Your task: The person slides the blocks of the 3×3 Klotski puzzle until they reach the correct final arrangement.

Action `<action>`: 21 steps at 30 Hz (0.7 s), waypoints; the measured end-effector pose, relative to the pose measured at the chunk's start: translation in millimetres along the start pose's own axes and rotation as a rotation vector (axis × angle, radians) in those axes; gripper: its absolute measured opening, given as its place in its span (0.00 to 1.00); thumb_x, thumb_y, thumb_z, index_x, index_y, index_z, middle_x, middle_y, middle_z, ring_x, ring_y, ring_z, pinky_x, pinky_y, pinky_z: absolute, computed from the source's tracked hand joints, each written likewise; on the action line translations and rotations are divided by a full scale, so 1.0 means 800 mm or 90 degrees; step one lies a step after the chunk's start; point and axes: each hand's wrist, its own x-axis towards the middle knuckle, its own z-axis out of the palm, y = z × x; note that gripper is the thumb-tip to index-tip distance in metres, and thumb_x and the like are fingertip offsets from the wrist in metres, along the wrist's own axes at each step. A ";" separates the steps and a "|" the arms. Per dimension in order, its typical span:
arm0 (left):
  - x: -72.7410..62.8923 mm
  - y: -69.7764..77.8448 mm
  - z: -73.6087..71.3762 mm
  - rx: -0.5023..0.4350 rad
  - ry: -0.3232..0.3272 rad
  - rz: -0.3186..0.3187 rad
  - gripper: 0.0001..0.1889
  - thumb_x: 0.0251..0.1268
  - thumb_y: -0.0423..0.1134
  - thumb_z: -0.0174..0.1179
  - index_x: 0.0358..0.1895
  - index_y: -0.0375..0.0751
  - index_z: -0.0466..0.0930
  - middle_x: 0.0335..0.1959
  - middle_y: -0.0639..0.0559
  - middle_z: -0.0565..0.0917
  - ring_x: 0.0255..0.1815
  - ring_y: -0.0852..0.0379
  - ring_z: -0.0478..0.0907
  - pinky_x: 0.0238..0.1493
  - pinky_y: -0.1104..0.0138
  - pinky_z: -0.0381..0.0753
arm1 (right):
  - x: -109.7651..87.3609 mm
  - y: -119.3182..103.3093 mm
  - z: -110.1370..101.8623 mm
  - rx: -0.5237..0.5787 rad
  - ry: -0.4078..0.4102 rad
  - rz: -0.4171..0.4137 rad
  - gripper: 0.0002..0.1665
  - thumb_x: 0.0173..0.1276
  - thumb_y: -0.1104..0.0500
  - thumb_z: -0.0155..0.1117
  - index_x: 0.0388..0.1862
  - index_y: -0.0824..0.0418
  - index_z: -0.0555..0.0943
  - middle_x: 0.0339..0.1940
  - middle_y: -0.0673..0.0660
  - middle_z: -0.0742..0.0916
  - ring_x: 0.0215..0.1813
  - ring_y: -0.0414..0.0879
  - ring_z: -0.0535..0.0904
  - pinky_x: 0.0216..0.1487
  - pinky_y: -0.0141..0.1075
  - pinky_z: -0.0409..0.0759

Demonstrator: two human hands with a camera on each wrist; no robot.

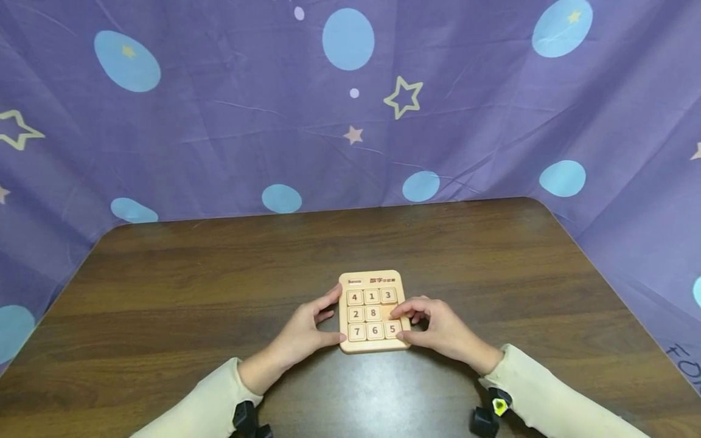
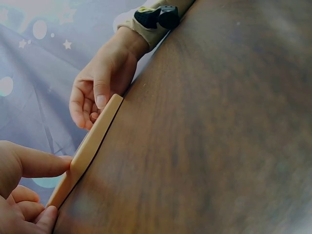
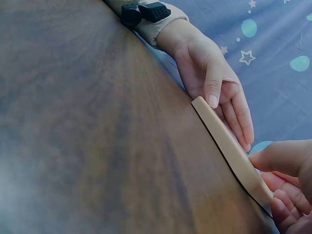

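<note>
A light wooden sliding number puzzle lies on the brown table, its tiles facing up. The rows read 4, 1, 3, then 2, 8 and a gap, then 7, 6, 5. My left hand holds the board's left edge, thumb near the lower corner and index finger near the upper one. At the right edge, my right hand grips with the thumb beside the 5 tile. Its index fingertip reaches over the gap. Both wrist views show the board's pale side edge-on, hiding the tiles.
The brown wooden table stretches around the board. Behind it hangs a purple cloth with stars and blue dots. Each pale sleeve carries a small black device at the wrist.
</note>
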 end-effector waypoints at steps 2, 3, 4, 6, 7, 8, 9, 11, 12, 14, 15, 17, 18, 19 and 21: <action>0.000 0.000 0.000 0.000 -0.001 0.000 0.42 0.46 0.22 0.67 0.68 0.24 0.57 0.71 0.37 0.59 0.70 0.43 0.58 0.66 0.58 0.68 | 0.001 0.000 0.000 0.001 -0.003 0.000 0.17 0.49 0.65 0.73 0.40 0.57 0.84 0.37 0.48 0.84 0.35 0.38 0.74 0.36 0.29 0.79; 0.000 0.000 0.000 0.000 -0.003 0.000 0.42 0.46 0.22 0.67 0.68 0.24 0.57 0.71 0.37 0.58 0.70 0.43 0.58 0.66 0.58 0.68 | 0.001 0.000 -0.001 0.002 -0.005 0.001 0.17 0.49 0.65 0.73 0.40 0.57 0.84 0.37 0.48 0.84 0.35 0.38 0.74 0.36 0.29 0.79; 0.000 0.000 0.000 0.000 -0.003 -0.001 0.42 0.46 0.22 0.67 0.68 0.24 0.57 0.71 0.37 0.58 0.70 0.43 0.58 0.66 0.58 0.68 | 0.001 0.000 -0.001 0.002 -0.007 0.002 0.17 0.49 0.65 0.73 0.40 0.57 0.84 0.37 0.48 0.84 0.35 0.38 0.75 0.37 0.29 0.79; 0.000 0.000 0.000 0.001 -0.003 -0.002 0.42 0.46 0.22 0.67 0.68 0.24 0.57 0.71 0.37 0.58 0.70 0.43 0.58 0.66 0.58 0.68 | 0.001 -0.001 -0.001 0.004 -0.010 0.006 0.17 0.49 0.65 0.73 0.40 0.57 0.84 0.37 0.48 0.84 0.35 0.38 0.75 0.37 0.29 0.79; 0.000 -0.001 0.000 0.001 -0.003 -0.003 0.42 0.46 0.22 0.67 0.68 0.24 0.57 0.71 0.37 0.58 0.70 0.43 0.58 0.66 0.58 0.68 | 0.001 -0.001 -0.001 0.004 -0.011 0.009 0.17 0.49 0.64 0.73 0.40 0.57 0.84 0.37 0.48 0.84 0.36 0.38 0.75 0.38 0.29 0.79; 0.000 -0.001 0.000 0.002 -0.002 -0.003 0.42 0.46 0.22 0.67 0.68 0.24 0.57 0.71 0.37 0.58 0.70 0.43 0.58 0.66 0.58 0.68 | 0.001 -0.002 -0.002 0.004 -0.012 0.011 0.17 0.49 0.64 0.73 0.40 0.57 0.84 0.37 0.48 0.84 0.36 0.38 0.75 0.38 0.29 0.79; 0.000 -0.001 0.000 0.003 -0.001 -0.003 0.42 0.45 0.22 0.67 0.68 0.24 0.57 0.71 0.37 0.59 0.70 0.43 0.58 0.66 0.58 0.68 | 0.001 -0.002 -0.002 0.004 -0.013 0.013 0.16 0.49 0.64 0.73 0.40 0.57 0.84 0.38 0.48 0.84 0.36 0.38 0.75 0.38 0.29 0.79; 0.001 -0.001 0.000 0.005 -0.001 -0.003 0.42 0.45 0.22 0.67 0.68 0.24 0.57 0.71 0.37 0.59 0.70 0.43 0.58 0.66 0.58 0.68 | 0.001 -0.002 -0.002 0.004 -0.013 0.017 0.16 0.49 0.64 0.73 0.40 0.56 0.84 0.37 0.48 0.84 0.36 0.38 0.75 0.38 0.30 0.79; 0.001 -0.001 0.000 0.005 -0.001 -0.003 0.42 0.45 0.22 0.67 0.68 0.24 0.57 0.71 0.37 0.59 0.70 0.44 0.58 0.66 0.58 0.68 | 0.001 -0.002 -0.002 0.003 -0.014 0.018 0.16 0.49 0.64 0.73 0.40 0.56 0.84 0.37 0.48 0.84 0.36 0.38 0.75 0.38 0.30 0.79; 0.001 0.000 0.000 0.005 -0.002 -0.003 0.42 0.46 0.22 0.67 0.68 0.24 0.57 0.71 0.37 0.59 0.70 0.44 0.58 0.66 0.58 0.68 | 0.002 -0.002 -0.002 0.000 -0.013 0.020 0.16 0.49 0.64 0.73 0.39 0.56 0.84 0.37 0.47 0.84 0.36 0.38 0.75 0.38 0.30 0.79; 0.000 0.000 0.000 0.005 -0.002 -0.003 0.42 0.46 0.22 0.67 0.68 0.24 0.57 0.71 0.37 0.59 0.70 0.44 0.58 0.66 0.58 0.68 | 0.002 -0.002 -0.002 -0.003 -0.012 0.021 0.16 0.49 0.64 0.73 0.39 0.56 0.84 0.37 0.47 0.84 0.36 0.38 0.75 0.38 0.29 0.79; 0.000 0.001 -0.001 0.004 -0.003 -0.003 0.42 0.46 0.22 0.67 0.68 0.25 0.57 0.71 0.37 0.59 0.70 0.44 0.58 0.66 0.58 0.68 | 0.003 -0.003 -0.002 -0.008 -0.011 0.022 0.16 0.49 0.64 0.73 0.39 0.56 0.84 0.36 0.47 0.84 0.36 0.38 0.74 0.38 0.29 0.78; 0.000 0.001 -0.001 0.003 -0.003 -0.003 0.42 0.46 0.22 0.67 0.68 0.25 0.57 0.71 0.37 0.58 0.71 0.44 0.58 0.66 0.58 0.67 | 0.003 -0.003 -0.003 -0.009 -0.010 0.022 0.16 0.49 0.64 0.73 0.39 0.56 0.84 0.36 0.47 0.84 0.36 0.38 0.74 0.38 0.29 0.78; 0.000 0.002 -0.001 0.003 -0.004 -0.001 0.42 0.46 0.22 0.67 0.68 0.24 0.57 0.71 0.37 0.58 0.71 0.44 0.58 0.66 0.58 0.67 | 0.004 -0.003 -0.003 -0.010 -0.009 0.023 0.16 0.50 0.64 0.73 0.40 0.56 0.84 0.36 0.47 0.84 0.36 0.38 0.74 0.38 0.29 0.78; 0.000 0.002 -0.001 0.004 -0.005 0.001 0.42 0.46 0.22 0.67 0.68 0.24 0.57 0.71 0.37 0.58 0.71 0.44 0.57 0.66 0.57 0.67 | 0.004 -0.003 -0.003 -0.013 -0.007 0.025 0.16 0.50 0.64 0.73 0.40 0.56 0.84 0.36 0.47 0.84 0.36 0.39 0.74 0.38 0.29 0.78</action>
